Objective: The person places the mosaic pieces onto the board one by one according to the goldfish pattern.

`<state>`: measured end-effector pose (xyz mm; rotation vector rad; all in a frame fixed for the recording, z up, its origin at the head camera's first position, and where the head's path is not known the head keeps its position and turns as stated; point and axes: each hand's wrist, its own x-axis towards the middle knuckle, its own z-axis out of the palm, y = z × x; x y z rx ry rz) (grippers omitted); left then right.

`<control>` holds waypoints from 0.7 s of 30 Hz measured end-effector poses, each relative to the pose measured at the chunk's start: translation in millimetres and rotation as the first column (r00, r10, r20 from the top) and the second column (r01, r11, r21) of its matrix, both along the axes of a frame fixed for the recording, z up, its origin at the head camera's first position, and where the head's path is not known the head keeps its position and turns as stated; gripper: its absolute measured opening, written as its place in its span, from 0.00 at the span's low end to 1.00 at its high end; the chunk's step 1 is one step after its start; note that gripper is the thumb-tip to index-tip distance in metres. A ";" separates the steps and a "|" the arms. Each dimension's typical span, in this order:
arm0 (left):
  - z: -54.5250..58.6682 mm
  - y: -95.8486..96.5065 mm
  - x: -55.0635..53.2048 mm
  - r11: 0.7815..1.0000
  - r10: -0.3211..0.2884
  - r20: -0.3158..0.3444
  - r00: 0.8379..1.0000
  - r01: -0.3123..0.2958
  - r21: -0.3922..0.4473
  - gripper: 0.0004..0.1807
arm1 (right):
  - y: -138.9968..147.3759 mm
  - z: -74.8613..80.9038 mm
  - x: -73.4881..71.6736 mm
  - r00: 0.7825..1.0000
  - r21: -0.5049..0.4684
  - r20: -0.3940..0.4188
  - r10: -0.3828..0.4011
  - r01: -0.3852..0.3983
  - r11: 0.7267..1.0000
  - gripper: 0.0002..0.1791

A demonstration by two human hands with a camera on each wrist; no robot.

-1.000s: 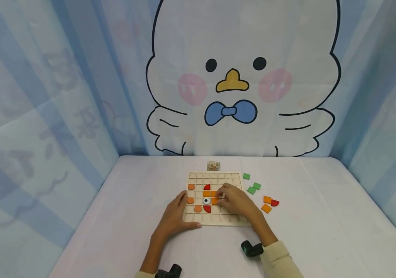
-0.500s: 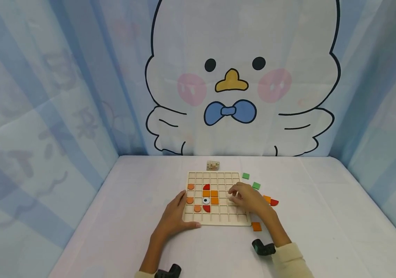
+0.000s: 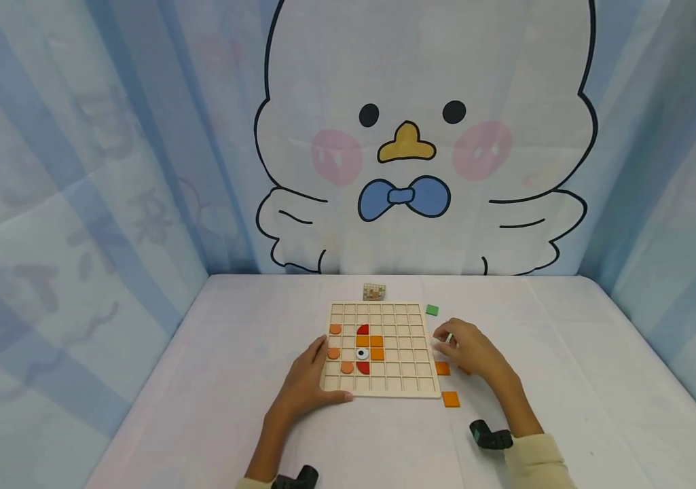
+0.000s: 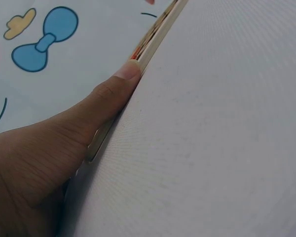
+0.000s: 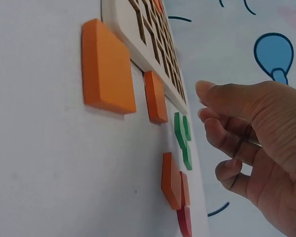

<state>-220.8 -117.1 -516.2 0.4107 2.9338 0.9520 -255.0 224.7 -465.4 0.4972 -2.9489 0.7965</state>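
Observation:
In the head view a light wooden grid board point(image 3: 409, 380) lies on the table, with orange squares point(image 3: 377, 347), red quarter-round pieces point(image 3: 362, 367), a white eye piece point(image 3: 362, 353) and orange discs point(image 3: 347, 367) in its cells. My left hand point(image 3: 305, 380) touches the board's near left corner, thumb along the near edge; the left wrist view shows the thumb point(image 4: 103, 96) against that edge. Just right of the board, my right hand point(image 3: 466, 346) hovers with loosely bent fingers. In the right wrist view nothing shows between its thumb point(image 5: 227, 96) and fingers.
Loose orange squares point(image 5: 108, 69) lie beside the board's right side. Green pieces point(image 5: 180, 131), another orange piece point(image 5: 171, 180) and a red piece point(image 5: 184, 222) lie beyond them. A small patterned object point(image 3: 375, 292) sits behind the board. A printed curtain point(image 3: 409, 238) stands behind the table.
My right hand has moved right, from over the orange squares on the board to beyond its right edge. Two loose orange squares beside the board have come into sight. My left hand stays put.

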 end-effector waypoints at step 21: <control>-3.7 -0.3 -1.4 1.000 -0.005 -0.003 1.000 0.005 0.002 0.68 | 19.1 -13.0 9.7 0.987 -0.018 0.091 0.133 -0.132 0.991 0.12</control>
